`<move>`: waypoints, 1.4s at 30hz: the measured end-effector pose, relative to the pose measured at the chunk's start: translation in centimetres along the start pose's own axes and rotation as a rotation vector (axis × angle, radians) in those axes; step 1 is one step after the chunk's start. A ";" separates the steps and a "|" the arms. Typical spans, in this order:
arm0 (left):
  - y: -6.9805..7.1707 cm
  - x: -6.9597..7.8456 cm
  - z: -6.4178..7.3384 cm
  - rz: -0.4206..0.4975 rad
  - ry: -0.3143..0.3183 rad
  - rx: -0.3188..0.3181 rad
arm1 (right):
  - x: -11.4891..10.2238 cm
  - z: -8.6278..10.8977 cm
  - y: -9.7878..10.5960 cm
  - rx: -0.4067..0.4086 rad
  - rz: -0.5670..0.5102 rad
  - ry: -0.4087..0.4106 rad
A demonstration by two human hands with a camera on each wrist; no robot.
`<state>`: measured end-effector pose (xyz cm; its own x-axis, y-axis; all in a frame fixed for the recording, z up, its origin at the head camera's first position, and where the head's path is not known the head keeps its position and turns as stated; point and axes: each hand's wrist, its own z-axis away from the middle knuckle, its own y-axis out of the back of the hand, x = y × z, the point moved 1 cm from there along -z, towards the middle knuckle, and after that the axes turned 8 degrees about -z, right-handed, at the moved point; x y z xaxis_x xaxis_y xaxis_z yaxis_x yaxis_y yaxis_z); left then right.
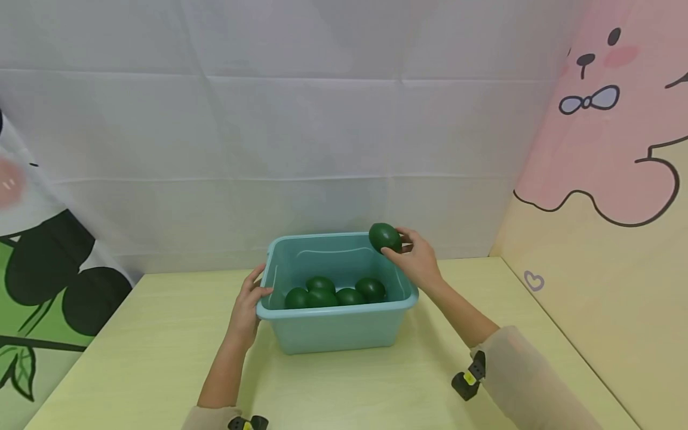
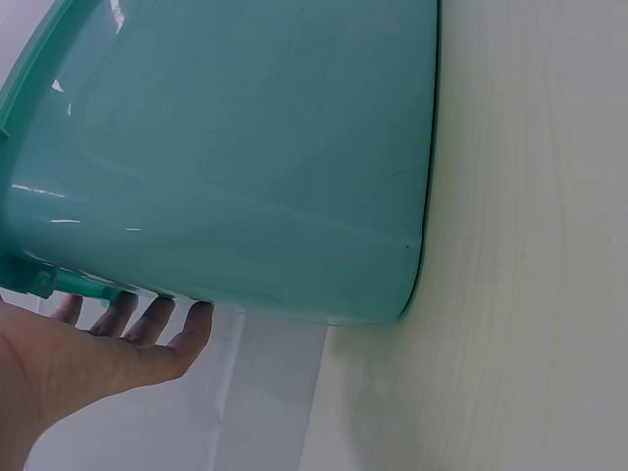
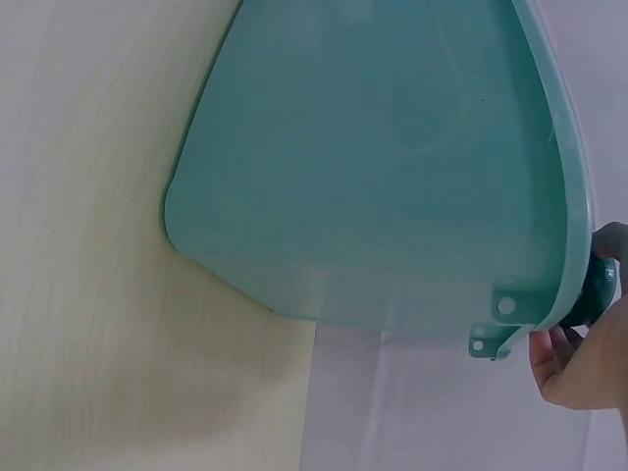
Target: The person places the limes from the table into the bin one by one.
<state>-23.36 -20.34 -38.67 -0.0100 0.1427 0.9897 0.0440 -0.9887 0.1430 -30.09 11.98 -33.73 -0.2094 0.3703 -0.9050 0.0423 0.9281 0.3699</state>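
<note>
A teal plastic bin (image 1: pixel 333 331) stands on the table with several dark green avocados (image 1: pixel 322 297) lying on its floor. Above the bin's right rear corner, my right hand (image 1: pixel 419 260) holds one more avocado (image 1: pixel 384 237) between thumb and fingers. In the right wrist view this avocado (image 3: pixel 594 292) is partly hidden behind the bin's rim. My left hand (image 1: pixel 248 307) grips the left rim of the bin, its thumb over the edge. The left wrist view shows the fingers of that hand (image 2: pixel 98 358) against the outside of the bin (image 2: pixel 245 147).
The pale yellow table (image 1: pixel 145 346) meets a white cloth backdrop (image 1: pixel 301 131) right behind the bin. To the right rises a panel with a pink cartoon animal (image 1: pixel 607 149); a panel with green and black drawings (image 1: pixel 43 286) stands at the left.
</note>
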 end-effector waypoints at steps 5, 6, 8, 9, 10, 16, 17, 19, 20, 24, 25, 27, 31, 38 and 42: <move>0.0 -0.1 0.0 0.000 0.002 0.003 | -0.5 0.1 -0.4 -0.007 -0.013 0.022; 0.0 -0.1 0.0 0.001 0.001 0.004 | -0.6 0.1 -0.5 -0.008 -0.015 0.025; 0.0 -0.1 0.0 0.002 0.000 0.004 | -0.7 0.1 -0.8 -0.010 -0.022 0.031; 0.0 -0.1 0.0 0.003 0.000 0.003 | -0.7 0.1 -0.9 -0.011 -0.023 0.034; 0.0 -0.1 -0.1 0.004 -0.001 0.003 | -0.7 0.1 -1.0 -0.011 -0.021 0.038; -0.1 -0.2 -0.1 0.006 -0.001 0.003 | -0.9 -0.1 -2.0 -0.006 -0.011 0.041; 0.0 -0.2 -0.1 0.006 0.000 0.003 | -1.0 -0.1 -2.1 -0.007 -0.014 0.039; 0.0 -0.2 -0.1 0.007 0.000 0.003 | -1.1 -0.1 -2.4 -0.010 -0.023 0.035; 0.0 -0.1 -0.1 0.008 0.002 0.003 | -1.2 -0.2 -2.5 -0.012 -0.028 0.032; 0.0 -0.1 -0.1 0.009 0.003 0.003 | -1.4 -0.2 -3.0 -0.018 -0.046 0.026; 0.0 0.0 -0.1 0.009 0.004 0.003 | -1.4 -0.3 -3.1 -0.018 -0.048 0.028; 0.0 0.0 -0.1 0.009 0.002 0.001 | -1.5 -0.3 -3.3 -0.017 -0.050 0.032; 0.0 0.1 0.0 0.009 0.000 -0.002 | -1.7 -0.4 -3.9 -0.022 -0.054 0.045; 0.0 -0.1 -0.1 0.017 0.005 0.001 | -1.8 -0.5 -4.9 -0.031 -0.071 0.041; 0.1 -0.1 -0.1 0.015 0.006 0.002 | -1.8 -0.7 -5.4 -0.045 -0.078 0.045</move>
<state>-23.43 -20.43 -38.77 -0.0154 0.1273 0.9917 0.0460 -0.9907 0.1279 -30.61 6.30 -33.89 -0.2537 0.2939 -0.9215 -0.0197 0.9510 0.3087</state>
